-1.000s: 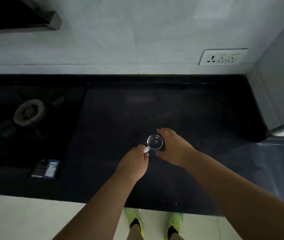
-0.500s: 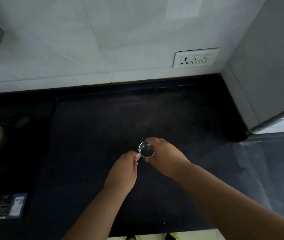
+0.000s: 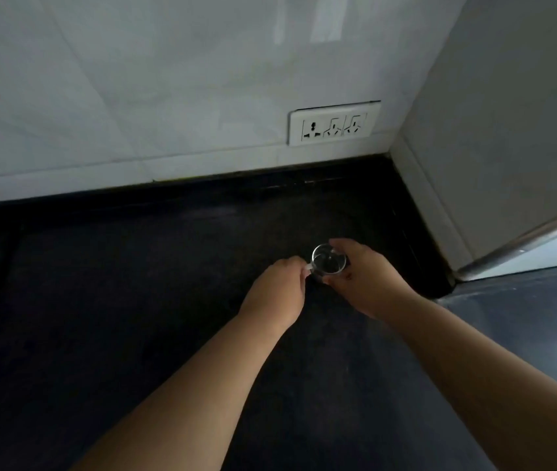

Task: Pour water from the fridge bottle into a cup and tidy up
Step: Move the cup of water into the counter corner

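A small clear glass cup (image 3: 328, 260) with a side handle stands upright on the black countertop (image 3: 134, 300), seen from above. My left hand (image 3: 279, 290) pinches the handle on the cup's left side. My right hand (image 3: 362, 277) wraps around the cup's right side, fingers curled over its rim edge. I cannot tell whether there is water in the cup. No bottle is in view.
A white tiled wall with a triple socket plate (image 3: 335, 123) runs behind the counter. A grey appliance side (image 3: 508, 147) with a metal edge rises at the right, with a grey surface (image 3: 525, 317) below it.
The view has swung to the right, so the stove burner and the small blue packet at the left have left the frame. Both hands keep their hold on the cup.
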Demonstrator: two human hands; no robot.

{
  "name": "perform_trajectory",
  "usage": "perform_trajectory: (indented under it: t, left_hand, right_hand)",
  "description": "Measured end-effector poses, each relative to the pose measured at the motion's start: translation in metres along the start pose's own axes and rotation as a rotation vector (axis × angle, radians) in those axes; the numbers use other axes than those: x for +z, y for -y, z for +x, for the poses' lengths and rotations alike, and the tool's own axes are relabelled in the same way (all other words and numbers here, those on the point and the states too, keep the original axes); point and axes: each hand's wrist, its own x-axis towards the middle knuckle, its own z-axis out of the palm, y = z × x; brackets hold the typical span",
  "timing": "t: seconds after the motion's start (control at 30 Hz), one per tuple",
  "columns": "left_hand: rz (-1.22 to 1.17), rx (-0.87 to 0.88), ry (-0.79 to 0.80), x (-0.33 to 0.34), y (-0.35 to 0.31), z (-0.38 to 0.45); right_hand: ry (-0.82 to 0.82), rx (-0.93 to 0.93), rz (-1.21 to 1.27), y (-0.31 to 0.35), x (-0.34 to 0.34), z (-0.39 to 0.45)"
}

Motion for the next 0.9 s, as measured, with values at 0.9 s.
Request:
perform_trajectory:
  t: [0.9]
  left_hand:
    - [-0.175,0.058,-0.006,0.013,-0.086,0.18]
  right_hand:
    - [-0.248,0.045,0.108,-0.056,-0.051,0.146]
